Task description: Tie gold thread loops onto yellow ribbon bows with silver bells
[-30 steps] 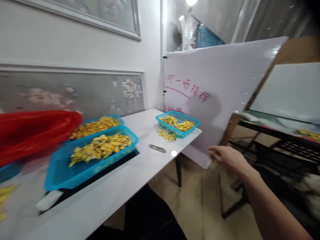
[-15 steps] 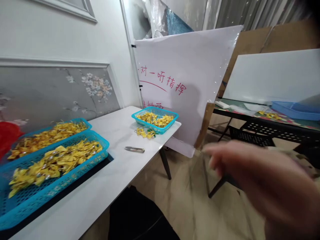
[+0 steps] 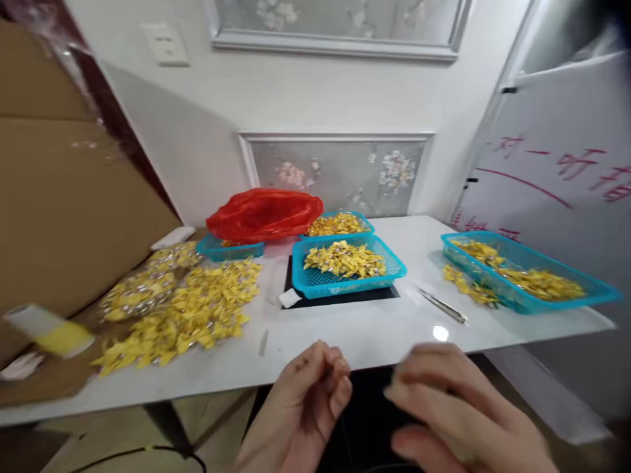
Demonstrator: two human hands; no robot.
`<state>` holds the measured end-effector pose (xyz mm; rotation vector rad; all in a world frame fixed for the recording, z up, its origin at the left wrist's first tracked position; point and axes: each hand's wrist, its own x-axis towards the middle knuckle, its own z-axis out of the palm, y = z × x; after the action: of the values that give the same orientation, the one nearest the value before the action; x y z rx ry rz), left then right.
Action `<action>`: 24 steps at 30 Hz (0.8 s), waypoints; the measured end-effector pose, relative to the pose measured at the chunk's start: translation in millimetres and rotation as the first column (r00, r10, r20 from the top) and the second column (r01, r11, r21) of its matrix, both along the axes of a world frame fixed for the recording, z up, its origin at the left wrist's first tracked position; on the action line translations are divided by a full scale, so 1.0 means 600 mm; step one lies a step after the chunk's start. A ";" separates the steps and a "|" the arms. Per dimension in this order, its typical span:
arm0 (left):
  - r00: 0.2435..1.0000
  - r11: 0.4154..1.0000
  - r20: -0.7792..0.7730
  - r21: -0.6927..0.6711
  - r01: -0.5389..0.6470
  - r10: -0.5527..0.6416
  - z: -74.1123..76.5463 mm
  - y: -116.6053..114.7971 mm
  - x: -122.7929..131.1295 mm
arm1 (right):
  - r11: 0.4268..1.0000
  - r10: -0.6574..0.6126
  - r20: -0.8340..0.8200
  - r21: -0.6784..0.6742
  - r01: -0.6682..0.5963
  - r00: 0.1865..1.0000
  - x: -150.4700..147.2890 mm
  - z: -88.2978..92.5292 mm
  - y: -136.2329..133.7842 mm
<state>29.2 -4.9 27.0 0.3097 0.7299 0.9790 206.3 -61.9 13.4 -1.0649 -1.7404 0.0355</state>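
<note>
Hands, two. Left hand [image 3: 308, 401]: before the middle of the tabletop's [image 3: 315, 328] front edge, fingers loosely curled toward the thumb; whether they are closed on something small cannot be told. Right hand [image 3: 453, 401]: by the same edge, farther right, blurred, fingers bent, thumb parted from them, open.

Front basket [image 3: 345, 287]: turquoise, perforated, mid-tabletop beyond the hands; holds a heap of yellow pieces [image 3: 345, 258], with bare mesh at its left end. Stands on a black mat [image 3: 340, 303]; a small white item [image 3: 290, 299] lies at the mat's front left corner.

Snips [image 3: 444, 307]: metal, flat on the tabletop, between front basket and right basket.

Right basket [image 3: 527, 303]: turquoise, near the tabletop's right edge; holds yellow pieces along its length. A loose yellow cluster [image 3: 470, 287] lies just beside its near left side.

Rear basket [image 3: 363, 224]: turquoise, directly behind the front one; holds deeper yellow pieces.

Left basket [image 3: 231, 250]: turquoise, toward the back edge, partly covered by a red bag [image 3: 261, 213]; contents mostly hidden, a trace of yellow showing.

Yellow pile [image 3: 202, 309]: uncontained, spread over the left part of the tabletop toward the front edge, silvery bits among it.

Yellow-and-white object [image 3: 52, 332]: blurred, at the left end, over brown board [image 3: 59, 381].
</note>
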 end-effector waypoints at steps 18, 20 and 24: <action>0.986 0.873 -0.160 0.472 0.124 -0.054 -0.063 -0.028 -0.017 | 0.997 0.077 0.070 0.016 -0.079 0.995 -0.067 -0.022 0.068; 0.982 0.863 -0.179 0.485 0.141 -0.060 -0.063 -0.027 -0.018 | 0.998 -0.024 0.054 0.062 0.021 0.998 -0.062 -0.030 0.077; 0.966 0.850 -0.207 0.470 0.238 -0.156 -0.069 -0.029 -0.025 | 0.961 -0.216 0.033 0.186 0.206 0.976 -0.037 -0.043 0.104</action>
<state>14.4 -22.3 -14.2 0.9064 0.5694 0.9383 184.1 0.3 -12.7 -1.1181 -1.6336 -0.2829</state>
